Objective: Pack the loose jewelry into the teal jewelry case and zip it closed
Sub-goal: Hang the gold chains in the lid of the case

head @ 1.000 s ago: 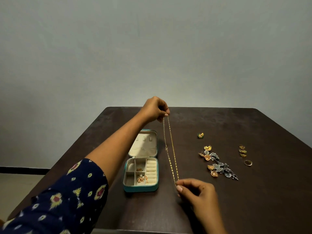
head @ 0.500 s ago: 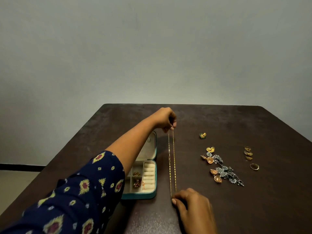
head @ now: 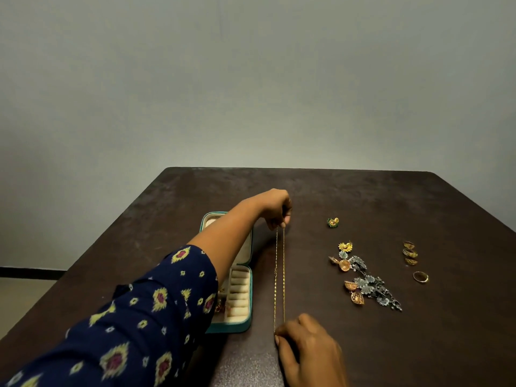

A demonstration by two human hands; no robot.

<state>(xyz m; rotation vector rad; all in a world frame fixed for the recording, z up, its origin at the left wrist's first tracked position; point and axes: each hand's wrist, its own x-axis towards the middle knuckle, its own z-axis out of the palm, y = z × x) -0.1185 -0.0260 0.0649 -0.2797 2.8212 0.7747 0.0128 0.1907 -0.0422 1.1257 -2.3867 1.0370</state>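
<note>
A thin gold chain [head: 280,277] runs doubled in two straight strands along the table, just right of the open teal jewelry case [head: 244,326]. My left hand [head: 277,209] pinches its far end low over the table. My right hand [head: 307,347] pinches the near end at the table's front. My left forearm and patterned sleeve cross over the case and hide most of its lid and left compartments; cream ring rolls show on its right side.
Loose jewelry lies on the dark table [head: 363,196] to the right: a green-gold stud [head: 333,222], a pile of gold and silver earrings [head: 363,277], three small gold pieces [head: 410,253] and a gold ring [head: 420,276]. A grey wall stands behind.
My left hand has come down and forward, lowering the chain from hanging slack to stretched flat along the table. My right hand has drawn toward me with the near end.
</note>
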